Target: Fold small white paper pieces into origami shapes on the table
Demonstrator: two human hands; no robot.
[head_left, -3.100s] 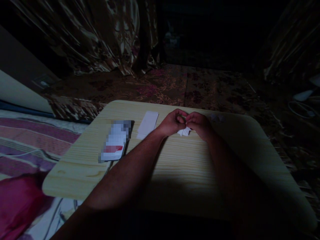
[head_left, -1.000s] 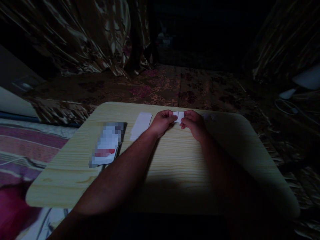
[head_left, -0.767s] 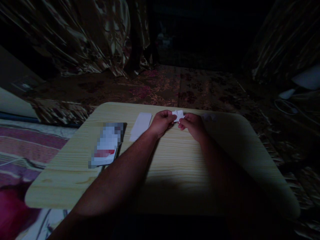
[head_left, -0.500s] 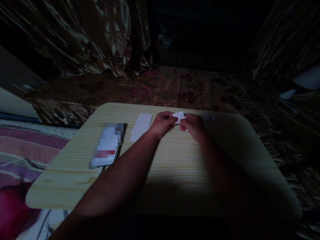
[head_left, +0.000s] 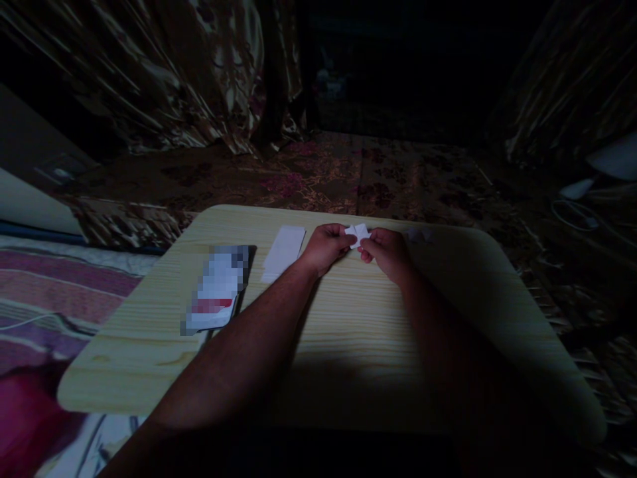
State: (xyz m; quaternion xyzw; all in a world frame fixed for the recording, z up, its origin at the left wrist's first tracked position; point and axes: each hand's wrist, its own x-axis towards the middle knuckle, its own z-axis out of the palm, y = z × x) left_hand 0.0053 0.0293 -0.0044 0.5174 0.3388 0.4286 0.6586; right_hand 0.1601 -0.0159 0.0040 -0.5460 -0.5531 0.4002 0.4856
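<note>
A small piece of folded white paper (head_left: pixel 359 232) is pinched between my two hands above the far side of the table. My left hand (head_left: pixel 326 249) grips its left edge, thumb on top. On the right edge, my right hand (head_left: pixel 391 252) closes thumb and fingers. Crease lines show on the paper's face; its underside is hidden. Left of my left hand lies a stack of white paper strips (head_left: pixel 284 249). Just beyond my right hand sit small pale folded pieces (head_left: pixel 419 235), dim in the shadow.
The light wooden table (head_left: pixel 348 345) has rounded corners. On its left lies a flat, phone-like object (head_left: pixel 216 289), its surface pixelated. Patterned curtains (head_left: pixel 199 79) hang behind. A striped cover (head_left: pixel 74 285) is at the left, and a white lamp-like object with a cable (head_left: pixel 577 189) at the right.
The view has shifted very slightly. Both hands keep their grip on the folded paper in nearly the same place, with no clear change in its shape.
</note>
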